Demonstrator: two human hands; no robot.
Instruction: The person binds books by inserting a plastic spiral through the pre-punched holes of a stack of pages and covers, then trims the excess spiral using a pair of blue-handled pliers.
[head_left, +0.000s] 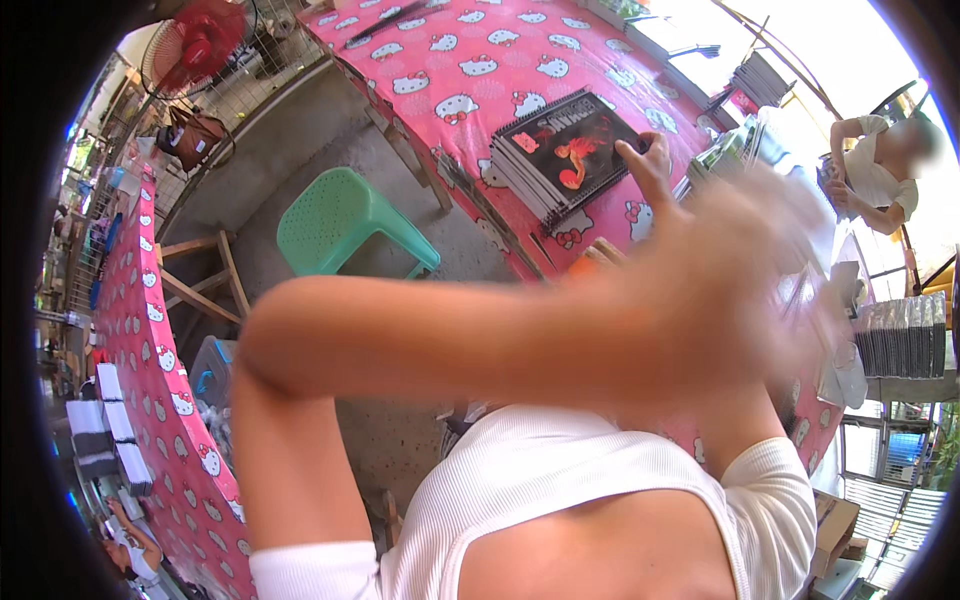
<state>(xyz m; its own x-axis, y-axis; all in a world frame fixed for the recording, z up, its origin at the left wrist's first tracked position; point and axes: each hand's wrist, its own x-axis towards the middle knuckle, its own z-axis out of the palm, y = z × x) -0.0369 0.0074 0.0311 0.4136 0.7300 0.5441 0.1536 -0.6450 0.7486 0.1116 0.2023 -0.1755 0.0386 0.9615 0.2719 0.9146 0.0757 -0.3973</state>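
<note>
Can't make out the left hand (760, 255), blurred right of centre. Can't see most of the right arm (745, 418) behind it.

Pale grey capitals (568, 120) run along the far edge of the dark cover on the top notebook (590, 165) of the stack (527, 187). On the cover's left, a small red patch (526, 144) carries marks too small to make out. Farther lettering blurs beyond reading.
</note>
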